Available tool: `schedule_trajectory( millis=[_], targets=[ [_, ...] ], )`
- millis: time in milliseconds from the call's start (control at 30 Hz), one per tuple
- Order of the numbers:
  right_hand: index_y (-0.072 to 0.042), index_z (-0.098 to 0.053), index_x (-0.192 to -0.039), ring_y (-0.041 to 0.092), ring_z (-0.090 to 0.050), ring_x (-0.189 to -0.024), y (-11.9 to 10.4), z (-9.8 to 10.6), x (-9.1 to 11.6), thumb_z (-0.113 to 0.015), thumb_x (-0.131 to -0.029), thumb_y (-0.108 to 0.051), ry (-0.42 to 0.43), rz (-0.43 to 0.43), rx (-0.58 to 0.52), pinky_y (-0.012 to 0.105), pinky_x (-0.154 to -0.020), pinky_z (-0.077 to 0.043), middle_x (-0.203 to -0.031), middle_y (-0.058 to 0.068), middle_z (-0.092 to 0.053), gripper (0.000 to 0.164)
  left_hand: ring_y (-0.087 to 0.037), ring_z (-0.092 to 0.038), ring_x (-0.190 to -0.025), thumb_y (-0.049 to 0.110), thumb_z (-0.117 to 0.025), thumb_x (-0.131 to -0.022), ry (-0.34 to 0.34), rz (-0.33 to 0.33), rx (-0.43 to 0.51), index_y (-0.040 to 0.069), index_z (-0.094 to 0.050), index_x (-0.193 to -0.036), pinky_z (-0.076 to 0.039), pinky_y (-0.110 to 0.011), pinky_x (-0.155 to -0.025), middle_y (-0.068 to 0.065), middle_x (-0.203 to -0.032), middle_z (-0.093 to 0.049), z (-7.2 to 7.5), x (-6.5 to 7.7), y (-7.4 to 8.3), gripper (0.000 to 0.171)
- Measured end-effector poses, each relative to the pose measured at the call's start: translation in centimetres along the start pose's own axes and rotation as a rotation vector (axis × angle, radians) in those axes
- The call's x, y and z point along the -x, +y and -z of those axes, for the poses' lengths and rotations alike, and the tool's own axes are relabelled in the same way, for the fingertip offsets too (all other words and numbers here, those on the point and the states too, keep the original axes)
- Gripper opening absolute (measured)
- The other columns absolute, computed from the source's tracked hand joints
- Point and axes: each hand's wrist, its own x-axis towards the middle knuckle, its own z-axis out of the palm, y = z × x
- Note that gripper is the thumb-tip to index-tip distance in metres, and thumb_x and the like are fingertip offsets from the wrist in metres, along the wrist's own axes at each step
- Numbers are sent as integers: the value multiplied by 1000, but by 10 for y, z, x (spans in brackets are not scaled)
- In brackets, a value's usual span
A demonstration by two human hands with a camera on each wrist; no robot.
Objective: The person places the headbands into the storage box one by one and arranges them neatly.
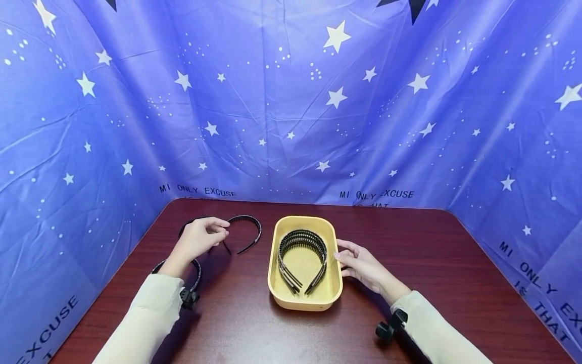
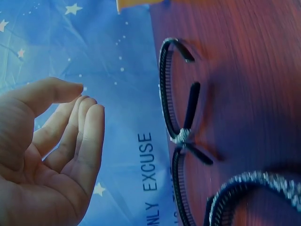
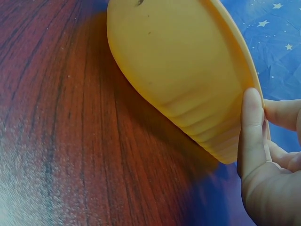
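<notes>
My left hand (image 1: 200, 237) hovers over the left part of the table with nothing in it; in the left wrist view its fingers are loosely bent and the thumb tip is near them. Just beyond the fingertips lies a black toothed headband (image 1: 259, 230). Another black headband (image 2: 178, 179) lies partly behind the hand, and a sparkly headband (image 1: 198, 278) is by the left wrist. My right hand (image 1: 364, 265) holds the right side of a yellow box (image 1: 271, 273), thumb at the rim and fingers against the outer wall. Several nested black headbands (image 1: 302, 235) lie inside the box.
The dark red wooden table (image 1: 400, 237) has a far edge close to a blue star-patterned cloth (image 1: 291, 101), which also hangs along both sides. Black camera mounts (image 1: 388, 328) are strapped on the wrists.
</notes>
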Motion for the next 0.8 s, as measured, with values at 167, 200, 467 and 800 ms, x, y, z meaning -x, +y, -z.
schedule_trajectory(
  millis=[167, 200, 467, 800],
  targets=[
    [10, -21, -152, 14, -65, -83, 1, 0, 0, -57, -100, -6, 0, 2, -1, 30, -73, -59, -102, 10, -64, 65, -20, -68, -69, 14, -71, -87, 20, 12, -40, 11, -75, -110, -51, -29, -61, -3, -91, -75, 8, 4, -7, 24],
    [10, -21, -152, 14, -65, -83, 1, 0, 0, -57, -101, -6, 0, 1, -1, 30, -73, -59, -102, 10, -63, 65, -19, -68, -70, 14, -71, -87, 18, 12, -42, 11, -74, -110, -51, -30, -63, -4, -91, -75, 10, 5, -9, 24],
    [10, -20, -152, 14, -65, -83, 2, -1, -1, -56, -101, -5, -3, 0, -8, 30, -72, -59, -102, 10, -64, 65, -27, -72, -75, 12, -72, -89, 33, 5, -46, 5, -73, -113, -57, -28, -65, -6, -92, -76, 27, 16, -26, 25],
    [10, -21, -152, 14, -64, -83, 2, 1, 0, -57, -100, -6, 7, -2, -7, 29, -72, -59, -102, 10, -63, 65, -27, -72, -80, 11, -70, -89, 44, 17, -60, 3, -73, -113, -58, -26, -63, -7, -93, -76, 44, 27, -42, 25]
  ],
)
